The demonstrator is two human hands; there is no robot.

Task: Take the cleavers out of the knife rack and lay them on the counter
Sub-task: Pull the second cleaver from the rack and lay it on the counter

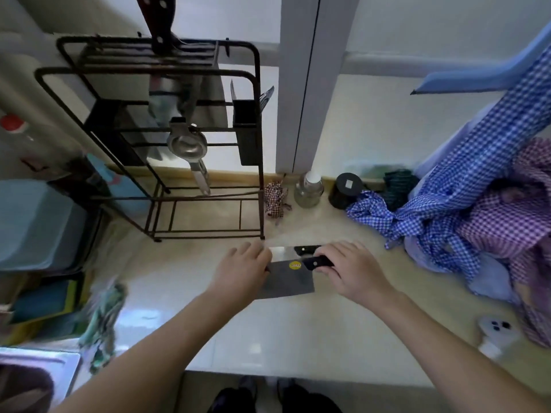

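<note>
Two cleavers lie stacked on the beige counter (268, 332) just in front of the black wire knife rack (167, 138). The upper cleaver (287, 280) has a dark grey blade with a yellow sticker; a shinier blade (281, 252) shows beneath it. My right hand (351, 271) is closed around the upper cleaver's black handle. My left hand (241, 271) rests with fingers on the blades' left end. One more knife with a dark riveted handle (159, 22) stands in the rack's top slots.
A metal squeezer (189, 147) hangs in the rack. Behind the cleavers stand a glass jar (308, 190) and a black container (346, 190). Checked clothes (465, 210) pile up at the right, a white remote (498, 335) lies near the edge, a sink (35, 371) at bottom left.
</note>
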